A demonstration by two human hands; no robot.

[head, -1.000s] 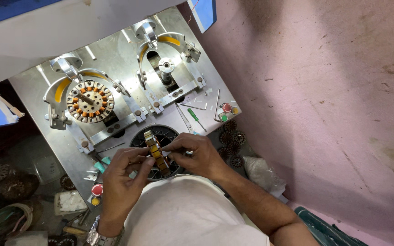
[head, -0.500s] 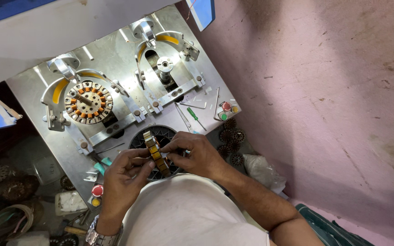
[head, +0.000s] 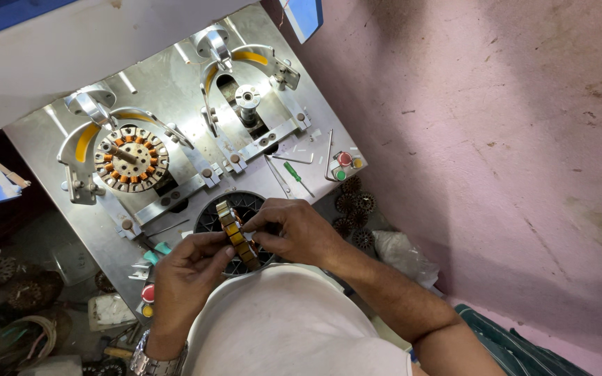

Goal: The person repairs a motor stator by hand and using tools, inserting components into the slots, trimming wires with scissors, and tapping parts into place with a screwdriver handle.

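1. Here, in the head view, I see both of my hands meeting just above my white shirt point(head: 280, 327), and together they hold a wound stator ring point(head: 237, 233) on edge, its yellow-wrapped coil segments facing the camera.
2. My left hand point(head: 188, 268) is closed around the lower end of the ring, thumb and fingers pinched on its rim; a metal wristwatch point(head: 153, 361) sits on that wrist.
3. My right hand point(head: 294, 233) is clamped on the upper right side of the ring, its fingertips curled over the coils.
4. The ring hangs directly over a black slotted tray point(head: 242, 209), which shows just behind my fingers at the near edge of the metal machine plate point(head: 175, 90). I cannot tell whether ring and tray touch.
5. On the plate's left station another stator point(head: 130, 159), with orange-brown windings, sits on its spindle between curved metal guides.
6. The right station's spindle point(head: 248, 97) stands bare.
7. A green-handled screwdriver point(head: 295, 174) lies on the plate beside a small cluster of red, green and yellow push buttons point(head: 343, 166).
8. Dark toothed stator cores point(head: 355, 212) lie piled just right of the plate, near my right forearm.
9. A second set of buttons point(head: 148, 298) sits by my left wrist.
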